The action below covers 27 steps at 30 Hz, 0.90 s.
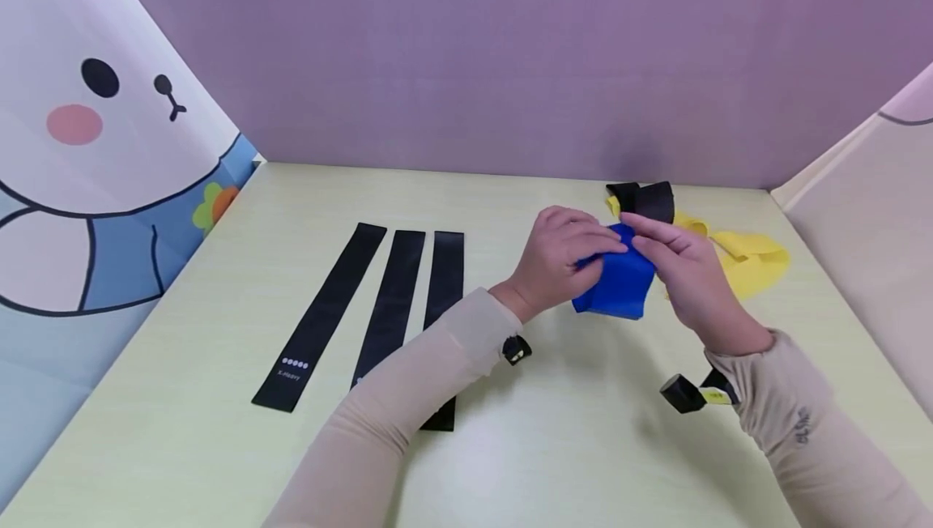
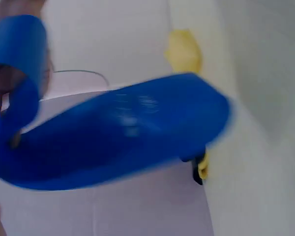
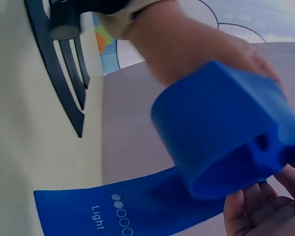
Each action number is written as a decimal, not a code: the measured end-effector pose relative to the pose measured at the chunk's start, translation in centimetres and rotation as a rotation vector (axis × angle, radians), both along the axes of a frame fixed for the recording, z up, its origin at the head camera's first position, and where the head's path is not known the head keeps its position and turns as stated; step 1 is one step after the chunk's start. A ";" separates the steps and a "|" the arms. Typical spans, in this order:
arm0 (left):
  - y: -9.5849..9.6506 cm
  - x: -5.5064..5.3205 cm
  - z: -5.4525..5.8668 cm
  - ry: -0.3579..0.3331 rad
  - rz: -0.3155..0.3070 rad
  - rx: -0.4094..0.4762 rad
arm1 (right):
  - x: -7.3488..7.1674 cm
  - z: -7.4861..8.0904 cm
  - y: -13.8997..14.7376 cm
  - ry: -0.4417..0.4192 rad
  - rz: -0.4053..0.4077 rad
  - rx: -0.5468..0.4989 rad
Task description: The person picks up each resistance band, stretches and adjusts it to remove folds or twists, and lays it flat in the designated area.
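Note:
Both hands hold a blue resistance band [image 1: 619,281] above the pale green table [image 1: 554,431]. My left hand [image 1: 564,257] grips its left part with curled fingers. My right hand [image 1: 674,257] pinches its upper edge between thumb and fingers. In the right wrist view the blue band [image 3: 221,142] curls into a loop, its flat end printed "Light". In the left wrist view the blue band [image 2: 118,132] fills the frame, blurred.
Three black bands [image 1: 394,301] lie side by side on the left of the table. A yellow band [image 1: 751,261] and a folded black band [image 1: 649,200] lie behind the hands. Purple and cartoon-printed panels wall the table.

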<state>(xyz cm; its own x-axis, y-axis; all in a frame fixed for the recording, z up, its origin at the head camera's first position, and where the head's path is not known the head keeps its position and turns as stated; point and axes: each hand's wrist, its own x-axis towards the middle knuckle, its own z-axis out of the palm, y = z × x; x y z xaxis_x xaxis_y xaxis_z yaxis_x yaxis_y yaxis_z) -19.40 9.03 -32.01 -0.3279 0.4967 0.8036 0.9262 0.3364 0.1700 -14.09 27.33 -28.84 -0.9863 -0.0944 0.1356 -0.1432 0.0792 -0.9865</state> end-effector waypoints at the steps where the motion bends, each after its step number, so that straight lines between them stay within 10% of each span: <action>1: -0.1 0.0 0.2 -0.072 -0.023 0.020 | 0.0 -0.2 -0.1 -0.004 0.013 -0.037; 8: -0.5 0.3 1.9 -0.443 -0.129 0.235 | 0.1 -1.5 -0.6 -0.012 0.016 -0.117; 13: -0.6 0.6 2.9 -0.641 -0.151 0.374 | 0.1 -1.9 -0.7 -0.015 0.027 0.141; 20: -1.0 0.7 3.3 -0.768 -0.096 0.424 | 0.4 -1.7 -1.1 0.139 0.047 0.597; 27: -1.3 -0.2 2.9 -0.787 0.005 0.444 | 1.2 -1.2 -1.8 0.217 -0.045 0.569</action>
<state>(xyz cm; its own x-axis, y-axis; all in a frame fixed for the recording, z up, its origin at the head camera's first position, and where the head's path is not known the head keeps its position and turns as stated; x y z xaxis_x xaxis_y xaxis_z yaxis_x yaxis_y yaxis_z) -19.62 7.72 -29.10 -0.8651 0.1918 0.4635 0.4860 0.0923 0.8691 -12.93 25.57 -30.05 -0.9465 -0.1695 0.2747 -0.3204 0.5962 -0.7361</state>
